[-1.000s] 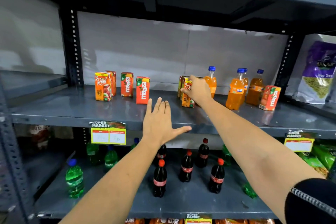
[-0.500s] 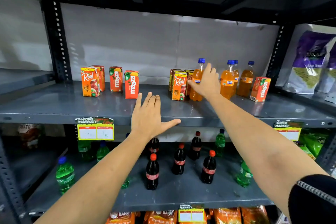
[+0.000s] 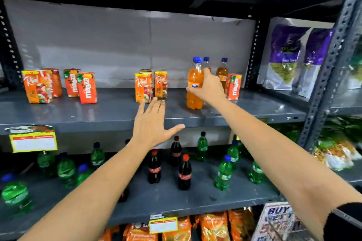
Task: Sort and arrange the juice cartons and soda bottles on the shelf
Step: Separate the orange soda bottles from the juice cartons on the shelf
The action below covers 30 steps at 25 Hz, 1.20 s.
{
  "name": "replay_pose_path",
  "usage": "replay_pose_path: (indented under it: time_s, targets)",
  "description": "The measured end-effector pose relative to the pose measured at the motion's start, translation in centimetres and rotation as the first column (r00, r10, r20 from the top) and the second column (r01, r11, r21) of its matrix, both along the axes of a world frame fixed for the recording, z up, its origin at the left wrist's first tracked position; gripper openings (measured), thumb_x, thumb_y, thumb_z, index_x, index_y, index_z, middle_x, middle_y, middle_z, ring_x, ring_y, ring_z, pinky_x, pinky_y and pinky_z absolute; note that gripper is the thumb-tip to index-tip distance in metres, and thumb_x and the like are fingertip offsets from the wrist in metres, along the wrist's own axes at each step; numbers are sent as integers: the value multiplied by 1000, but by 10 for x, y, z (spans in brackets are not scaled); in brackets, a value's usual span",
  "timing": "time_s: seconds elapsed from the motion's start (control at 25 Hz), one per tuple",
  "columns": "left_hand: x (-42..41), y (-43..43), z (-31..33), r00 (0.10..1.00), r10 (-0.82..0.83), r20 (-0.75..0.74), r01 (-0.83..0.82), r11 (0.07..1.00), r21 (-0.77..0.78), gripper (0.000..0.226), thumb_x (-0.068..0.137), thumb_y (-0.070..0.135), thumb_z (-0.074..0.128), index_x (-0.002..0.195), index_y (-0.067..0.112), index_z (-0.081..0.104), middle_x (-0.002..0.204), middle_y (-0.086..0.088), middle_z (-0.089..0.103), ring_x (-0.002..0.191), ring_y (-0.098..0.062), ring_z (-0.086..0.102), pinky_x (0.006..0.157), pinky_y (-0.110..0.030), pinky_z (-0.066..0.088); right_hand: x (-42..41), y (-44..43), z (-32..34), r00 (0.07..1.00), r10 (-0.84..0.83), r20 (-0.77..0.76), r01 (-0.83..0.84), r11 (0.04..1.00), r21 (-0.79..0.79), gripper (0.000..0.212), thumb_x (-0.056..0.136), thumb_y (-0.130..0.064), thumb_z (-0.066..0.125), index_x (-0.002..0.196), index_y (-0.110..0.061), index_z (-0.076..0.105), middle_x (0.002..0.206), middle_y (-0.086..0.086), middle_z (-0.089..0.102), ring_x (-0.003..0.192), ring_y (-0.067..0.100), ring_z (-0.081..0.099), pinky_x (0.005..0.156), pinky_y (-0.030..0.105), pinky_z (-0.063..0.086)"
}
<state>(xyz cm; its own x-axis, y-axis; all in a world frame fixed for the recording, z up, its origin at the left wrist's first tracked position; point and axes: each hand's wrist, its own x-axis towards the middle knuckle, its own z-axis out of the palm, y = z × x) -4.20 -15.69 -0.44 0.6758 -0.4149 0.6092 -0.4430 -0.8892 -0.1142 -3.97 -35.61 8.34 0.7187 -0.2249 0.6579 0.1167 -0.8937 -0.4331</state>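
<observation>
On the grey middle shelf (image 3: 117,111) my right hand (image 3: 209,88) is shut around an orange Fanta bottle (image 3: 194,86) with a blue cap, which stands upright near the shelf's front. Behind it stand two more orange bottles (image 3: 222,72) and a red Maaza carton (image 3: 233,86). Three Real juice cartons (image 3: 144,87) stand in the middle, just beyond the fingertips of my left hand (image 3: 152,125), which lies flat and open over the shelf's front edge. At the far left are several cartons, Real (image 3: 36,86) and Maaza (image 3: 87,88).
The lower shelf (image 3: 166,199) holds dark cola bottles (image 3: 184,172) and green soda bottles (image 3: 223,174). Purple pouches (image 3: 284,55) stand in the bay to the right, past a perforated upright post (image 3: 329,60). Snack packets lie at the bottom. A yellow price tag (image 3: 33,141) hangs at the left edge.
My right hand left the Real carton, reached right and closed on the front Fanta bottle, drawing it forward. The view has swung right. My left hand has stayed flat at the shelf edge.
</observation>
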Motion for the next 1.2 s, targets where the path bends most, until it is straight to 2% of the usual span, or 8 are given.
replay_pose_path:
  time_s: [0.28, 0.56, 0.68, 0.8, 0.92, 1.0, 1.08, 1.2]
  targets:
    - [-4, -107, 9, 1000, -2, 31, 3, 999, -38, 109, 73, 86, 8, 142, 6, 33, 150, -7, 39, 145, -20, 18, 119, -49, -2, 2, -94, 5, 992, -114, -55, 113, 993, -36, 74, 72, -43, 77, 127, -7, 43, 121, 15, 62, 112, 32, 60, 87, 37, 50]
    - [-4, -116, 7, 995, 67, 77, -65, 997, -37, 111, 71, 88, 3, 138, 8, 42, 143, -6, 49, 143, -21, 26, 119, -48, 4, 28, -108, 9, 989, -114, -97, 103, 988, -111, 79, 75, -49, 72, 131, -5, 38, 127, 15, 57, 116, 30, 58, 90, 35, 51]
    - [-5, -117, 7, 993, 81, 86, -79, 996, -28, 112, 71, 88, 2, 138, 8, 41, 143, -6, 49, 142, -20, 27, 119, -47, 5, 26, -121, 8, 993, -106, 59, 108, 993, -41, 85, 71, -64, 67, 129, -10, 38, 123, 11, 58, 113, 27, 57, 85, 41, 53]
    - [-4, -118, 6, 992, 85, 93, -82, 996, -35, 112, 71, 87, 2, 138, 7, 43, 142, -6, 50, 142, -21, 29, 119, -47, 8, 24, -142, 9, 967, -138, 213, 152, 987, -54, 62, 84, -57, 52, 127, -12, 43, 121, 12, 55, 113, 28, 52, 80, 40, 50]
    - [-3, -118, 6, 990, 85, 113, -82, 996, -31, 110, 73, 86, 4, 137, 7, 43, 141, -7, 51, 141, -21, 30, 119, -47, 7, 33, -162, 3, 988, -152, -41, 149, 987, -62, 52, 92, -39, 46, 139, -20, 34, 135, 21, 45, 126, 40, 40, 98, 47, 41]
    - [-4, -115, 6, 990, 68, 120, -68, 998, -10, 109, 74, 85, 5, 137, 5, 43, 142, -9, 50, 141, -22, 30, 119, -48, 7, 35, -165, -4, 970, -35, -240, 37, 999, 5, 53, 96, -36, 44, 144, -23, 23, 140, 21, 45, 127, 42, 43, 104, 51, 38]
    - [-4, -107, 3, 992, 56, 112, -59, 998, 22, 107, 76, 83, 7, 137, 3, 42, 143, -11, 49, 142, -22, 28, 119, -49, 6, 29, -164, -3, 963, 67, -263, -45, 995, 86, 54, 97, -29, 46, 143, -21, 19, 139, 19, 48, 123, 39, 51, 100, 48, 44]
    - [-8, -84, -3, 994, 65, 93, -69, 997, 41, 102, 79, 81, 13, 136, 2, 43, 142, -12, 49, 142, -22, 28, 119, -49, 7, 9, -169, 7, 958, 59, -280, -53, 998, 27, 52, 94, -27, 54, 137, -15, 27, 129, 20, 56, 114, 37, 57, 92, 40, 46]
